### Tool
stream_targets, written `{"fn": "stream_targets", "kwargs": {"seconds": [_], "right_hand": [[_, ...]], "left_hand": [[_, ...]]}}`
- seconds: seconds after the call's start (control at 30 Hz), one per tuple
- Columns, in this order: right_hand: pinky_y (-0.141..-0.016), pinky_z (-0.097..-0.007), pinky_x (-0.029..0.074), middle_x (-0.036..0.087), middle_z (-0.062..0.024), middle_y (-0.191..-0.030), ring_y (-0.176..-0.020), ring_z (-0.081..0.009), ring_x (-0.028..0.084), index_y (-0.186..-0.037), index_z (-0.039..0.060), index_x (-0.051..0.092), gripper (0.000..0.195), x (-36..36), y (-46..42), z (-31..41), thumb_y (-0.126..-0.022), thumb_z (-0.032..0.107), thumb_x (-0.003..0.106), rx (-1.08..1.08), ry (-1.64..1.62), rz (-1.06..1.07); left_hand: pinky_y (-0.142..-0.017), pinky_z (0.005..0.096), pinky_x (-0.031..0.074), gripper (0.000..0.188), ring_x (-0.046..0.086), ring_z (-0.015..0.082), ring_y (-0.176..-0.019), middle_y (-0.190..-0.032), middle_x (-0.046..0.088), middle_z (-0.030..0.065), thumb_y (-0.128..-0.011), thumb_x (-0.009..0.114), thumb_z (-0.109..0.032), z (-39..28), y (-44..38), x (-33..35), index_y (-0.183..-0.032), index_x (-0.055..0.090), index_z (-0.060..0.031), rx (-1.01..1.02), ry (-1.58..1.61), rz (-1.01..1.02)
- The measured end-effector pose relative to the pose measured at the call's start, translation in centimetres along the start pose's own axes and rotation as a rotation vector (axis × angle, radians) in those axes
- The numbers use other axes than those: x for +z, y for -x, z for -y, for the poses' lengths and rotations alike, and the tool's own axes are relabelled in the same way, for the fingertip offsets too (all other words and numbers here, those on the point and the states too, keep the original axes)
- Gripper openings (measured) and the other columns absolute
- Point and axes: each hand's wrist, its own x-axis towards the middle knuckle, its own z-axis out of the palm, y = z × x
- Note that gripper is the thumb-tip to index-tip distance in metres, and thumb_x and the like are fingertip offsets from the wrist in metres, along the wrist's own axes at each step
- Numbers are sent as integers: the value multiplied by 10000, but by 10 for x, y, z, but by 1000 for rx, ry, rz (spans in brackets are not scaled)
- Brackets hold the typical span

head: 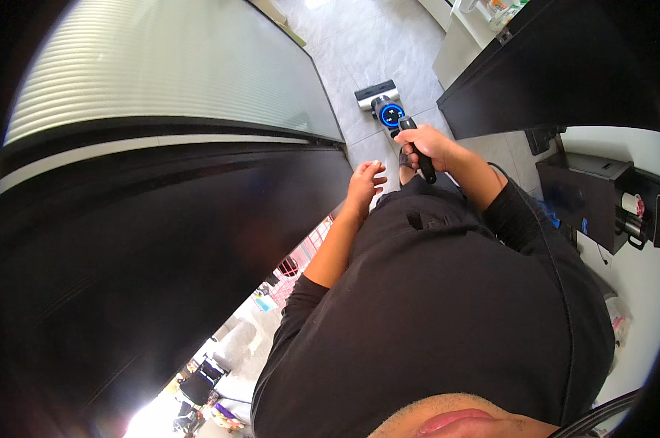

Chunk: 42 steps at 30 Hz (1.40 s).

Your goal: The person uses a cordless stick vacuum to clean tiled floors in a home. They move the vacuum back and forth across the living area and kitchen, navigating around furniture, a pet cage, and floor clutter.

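My right hand grips the black handle of an upright cordless floor cleaner. Beyond that hand, the cleaner's round display glows with a blue ring. Its wide floor head, black and white, rests on the grey tile floor. My left hand hangs in front of my waist, left of the handle. It holds nothing, and its fingers are loosely bent and apart. A sandalled foot shows partly behind the handle.
A ribbed glass panel and a black panel stand close on the left. A dark door juts in on the right, near a white cabinet. Lower right is a dark cabinet with a cup.
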Motion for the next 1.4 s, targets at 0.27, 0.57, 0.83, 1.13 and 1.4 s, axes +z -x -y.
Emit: {"fn": "stream_targets", "kwargs": {"seconds": [0.27, 0.57, 0.83, 1.13, 1.4], "right_hand": [[-423, -339, 404, 498, -12, -589, -439, -140, 475, -728, 74, 561, 124, 2, -52, 33, -799, 138, 640, -14, -81, -2], [-411, -357, 391, 484, -48, -549, -426, -177, 463, -650, 60, 554, 153, -40, -196, 85, -744, 149, 637, -119, 151, -257], [-444, -362, 425, 544, -59, -564, -448, -186, 526, -735, 18, 597, 199, -78, -294, 57, -741, 208, 658, -250, 358, -455], [-689, -430, 534, 672, -249, -756, -753, -367, 695, -818, -68, 673, 367, -125, -212, -24, -710, 277, 613, -239, 718, -473], [-616, -490, 485, 626, -254, -730, -661, -396, 629, -861, 10, 615, 275, -182, 19, -223, -675, 212, 614, -286, 999, -342]], "left_hand": [[-763, 327, 471, 371, 635, 188, -944, -1138, 649, 59, -961, 565, -400, -5, -18, 1, -1186, 565, -104, -25, -37, -15], [-787, 320, 487, 324, 633, 184, -935, -1132, 655, 48, -986, 536, -359, -9, -21, -20, -1186, 574, -106, -53, 57, -168], [-689, 279, 526, 327, 661, 180, -901, -1120, 663, 53, -982, 569, -364, 24, 7, -39, -1179, 570, -103, -177, 52, -289], [-704, 307, 513, 298, 651, 200, -881, -1100, 656, 55, -987, 558, -326, 33, 31, -36, -1175, 572, -95, -21, -48, -153], [-727, 304, 486, 320, 636, 180, -882, -1097, 663, 78, -961, 566, -316, 67, 82, 29, -1164, 576, -69, -23, -182, 82]]}}
